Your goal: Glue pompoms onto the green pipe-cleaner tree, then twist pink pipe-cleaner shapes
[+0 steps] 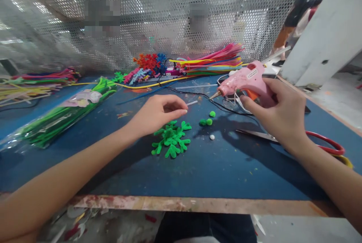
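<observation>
Two bare hands are at work over one blue work surface. The right hand is wrapped around the grip of one pink glue gun, holding it raised above the right-centre of the surface. The barrel's long axis slopes down from upper right to lower left, with the metal nozzle pointing left and down, toward the left hand. That hand is nearly closed, thumb and fingertips pinched on one short clear rod, which lies close to level and points right, toward the nozzle but apart from it; its inner end is hidden in the fingers. One green branched piece lies flat below the left hand, near the centre of the surface, its arms spreading in several directions and its upper edge partly covered by the hand. Three loose green pompoms sit to its right, two touching and one just beyond, with one small white ball nearer the front edge. Scissors lie at the right, blades pointing left; the right hand and forearm hide their middle, and whether the red and yellow handles belong to one pair cannot be told. One clear bag of green stems lies at the left. The coloured stems piled at the back overlap too closely to count.
</observation>
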A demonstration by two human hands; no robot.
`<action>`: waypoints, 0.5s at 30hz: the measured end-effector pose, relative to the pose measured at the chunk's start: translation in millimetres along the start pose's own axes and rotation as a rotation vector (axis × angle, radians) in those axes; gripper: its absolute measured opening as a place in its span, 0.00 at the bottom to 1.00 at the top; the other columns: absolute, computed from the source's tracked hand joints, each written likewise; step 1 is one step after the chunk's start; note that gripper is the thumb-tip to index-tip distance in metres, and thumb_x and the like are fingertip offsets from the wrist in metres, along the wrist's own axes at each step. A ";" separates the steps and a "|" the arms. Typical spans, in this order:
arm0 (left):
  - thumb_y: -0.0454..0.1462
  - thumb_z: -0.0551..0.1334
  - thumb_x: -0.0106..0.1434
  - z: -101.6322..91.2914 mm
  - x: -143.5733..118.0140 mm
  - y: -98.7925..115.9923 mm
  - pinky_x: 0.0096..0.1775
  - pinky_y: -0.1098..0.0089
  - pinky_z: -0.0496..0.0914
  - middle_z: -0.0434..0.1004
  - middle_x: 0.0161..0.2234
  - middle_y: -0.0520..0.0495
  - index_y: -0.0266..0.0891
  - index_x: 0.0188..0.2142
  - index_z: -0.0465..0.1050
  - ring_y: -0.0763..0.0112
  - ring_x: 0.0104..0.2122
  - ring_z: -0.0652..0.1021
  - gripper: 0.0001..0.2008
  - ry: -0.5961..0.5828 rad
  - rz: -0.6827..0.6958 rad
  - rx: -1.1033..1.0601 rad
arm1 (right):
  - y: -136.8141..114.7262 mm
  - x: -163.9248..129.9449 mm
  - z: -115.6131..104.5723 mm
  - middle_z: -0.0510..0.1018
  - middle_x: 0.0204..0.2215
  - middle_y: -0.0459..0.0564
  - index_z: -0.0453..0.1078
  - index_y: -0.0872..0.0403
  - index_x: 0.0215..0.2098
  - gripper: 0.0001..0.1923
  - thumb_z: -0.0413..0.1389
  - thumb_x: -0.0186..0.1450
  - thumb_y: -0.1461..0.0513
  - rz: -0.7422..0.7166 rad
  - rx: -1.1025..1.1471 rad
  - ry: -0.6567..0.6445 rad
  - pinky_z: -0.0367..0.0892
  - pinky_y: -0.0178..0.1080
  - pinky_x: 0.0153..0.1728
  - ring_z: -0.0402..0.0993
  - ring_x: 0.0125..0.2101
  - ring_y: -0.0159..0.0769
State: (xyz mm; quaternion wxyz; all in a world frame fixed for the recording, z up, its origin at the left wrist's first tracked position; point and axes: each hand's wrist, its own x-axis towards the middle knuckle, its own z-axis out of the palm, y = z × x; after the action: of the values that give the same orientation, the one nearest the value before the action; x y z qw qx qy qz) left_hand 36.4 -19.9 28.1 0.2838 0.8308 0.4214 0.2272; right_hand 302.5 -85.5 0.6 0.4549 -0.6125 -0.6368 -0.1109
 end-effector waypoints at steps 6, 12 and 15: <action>0.46 0.61 0.55 -34.7 -13.7 -35.3 0.29 0.73 0.66 0.74 0.29 0.51 0.39 0.34 0.74 0.74 0.24 0.70 0.14 0.236 -0.139 0.050 | 8.1 2.2 1.1 0.73 0.26 0.50 0.70 0.54 0.40 0.17 0.58 0.56 0.52 -0.006 0.010 -0.036 0.57 0.40 0.24 0.67 0.26 0.38; 0.41 0.61 0.54 -61.0 -15.8 -69.9 0.22 0.76 0.54 0.61 0.23 0.55 0.38 0.30 0.66 0.80 0.20 0.60 0.08 0.398 -0.300 -0.368 | 23.1 11.0 -2.1 0.68 0.22 0.45 0.69 0.51 0.38 0.17 0.56 0.57 0.49 -0.211 -0.047 -0.204 0.56 0.38 0.23 0.60 0.22 0.34; 0.40 0.58 0.55 -79.1 -14.5 -81.6 0.21 0.77 0.49 0.52 0.21 0.57 0.39 0.26 0.57 0.81 0.19 0.55 0.09 0.461 -0.313 -0.423 | 33.8 19.4 -8.9 0.68 0.23 0.45 0.68 0.50 0.37 0.15 0.56 0.57 0.50 -0.229 -0.087 -0.290 0.56 0.38 0.24 0.60 0.22 0.33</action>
State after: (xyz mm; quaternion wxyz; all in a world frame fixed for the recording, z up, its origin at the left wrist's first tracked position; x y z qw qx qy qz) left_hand -66.8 29.7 30.2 0.3785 0.6056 0.5404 0.4450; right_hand 339.5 -71.0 5.4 0.3157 -0.5645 -0.7561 -0.0999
